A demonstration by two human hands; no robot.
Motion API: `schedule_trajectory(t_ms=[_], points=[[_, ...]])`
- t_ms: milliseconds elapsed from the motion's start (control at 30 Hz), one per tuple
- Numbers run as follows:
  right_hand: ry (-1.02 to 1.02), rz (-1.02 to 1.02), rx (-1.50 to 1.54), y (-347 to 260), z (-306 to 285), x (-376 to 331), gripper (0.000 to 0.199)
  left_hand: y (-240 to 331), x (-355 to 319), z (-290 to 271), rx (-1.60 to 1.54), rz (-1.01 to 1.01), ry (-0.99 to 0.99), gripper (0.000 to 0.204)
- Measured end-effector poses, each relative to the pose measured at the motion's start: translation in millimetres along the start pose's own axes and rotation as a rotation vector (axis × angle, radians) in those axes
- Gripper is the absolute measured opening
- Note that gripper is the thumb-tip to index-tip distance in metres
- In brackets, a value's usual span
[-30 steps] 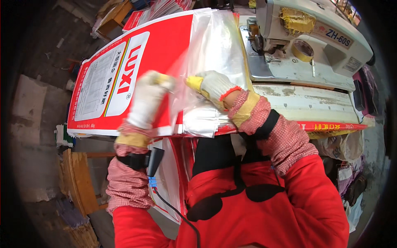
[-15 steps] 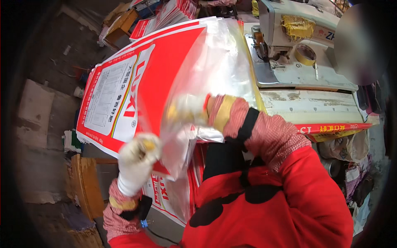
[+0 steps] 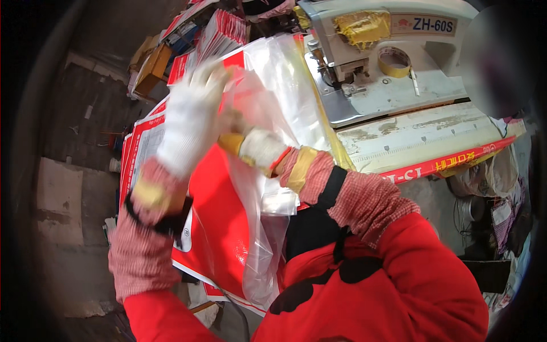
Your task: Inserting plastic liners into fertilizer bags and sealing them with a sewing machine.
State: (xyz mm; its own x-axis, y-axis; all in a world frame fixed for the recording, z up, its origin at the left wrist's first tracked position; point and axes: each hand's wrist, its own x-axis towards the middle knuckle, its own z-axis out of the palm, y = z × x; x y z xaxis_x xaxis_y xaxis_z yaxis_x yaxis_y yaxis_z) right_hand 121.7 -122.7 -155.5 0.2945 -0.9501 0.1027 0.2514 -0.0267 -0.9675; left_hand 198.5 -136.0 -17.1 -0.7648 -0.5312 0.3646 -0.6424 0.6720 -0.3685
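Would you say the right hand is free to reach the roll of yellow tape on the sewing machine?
Probably not yet: the right hand is inside the clear plastic liner, which drapes between it and the tape roll.

head-worn fisheye, looking down, close

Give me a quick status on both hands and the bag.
Left hand gloved, raised, gripping clear plastic liner. Right hand gloved, reaching into liner. Red printed sack lies underneath. Sewing machine close beside.

A large red and white printed sack [image 3: 219,228] is spread near centre, with a clear plastic liner bag [image 3: 273,171] draped over it. More red and white sacks [image 3: 219,31] are stacked far left. A pale rectangular label plate [image 3: 424,24] is fixed on the sewing machine [image 3: 387,62], far right.
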Motion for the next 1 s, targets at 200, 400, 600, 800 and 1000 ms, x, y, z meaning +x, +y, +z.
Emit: schedule_trajectory(t_ms=[200,400,600,800,1000], points=[[-0.179,0.022,-0.391,-8,-2,-11,0.061,-12,47,67,0.262,0.419,-0.395,0.022],[-0.413,0.119,-0.510,-15,-13,-8,0.047,-22,35,104,-0.173,-0.142,-0.697,0.012],[-0.501,-0.303,-1.009,20,5,12,0.048,-35,59,129,0.485,-0.114,-0.423,0.020],[-0.502,-0.198,-0.570,83,52,7,0.047,-40,136,65,0.549,-0.254,-0.382,0.020],[-0.538,0.399,0.568,152,2,-113,0.039,-79,191,-25,0.493,-0.405,-0.280,0.028]])
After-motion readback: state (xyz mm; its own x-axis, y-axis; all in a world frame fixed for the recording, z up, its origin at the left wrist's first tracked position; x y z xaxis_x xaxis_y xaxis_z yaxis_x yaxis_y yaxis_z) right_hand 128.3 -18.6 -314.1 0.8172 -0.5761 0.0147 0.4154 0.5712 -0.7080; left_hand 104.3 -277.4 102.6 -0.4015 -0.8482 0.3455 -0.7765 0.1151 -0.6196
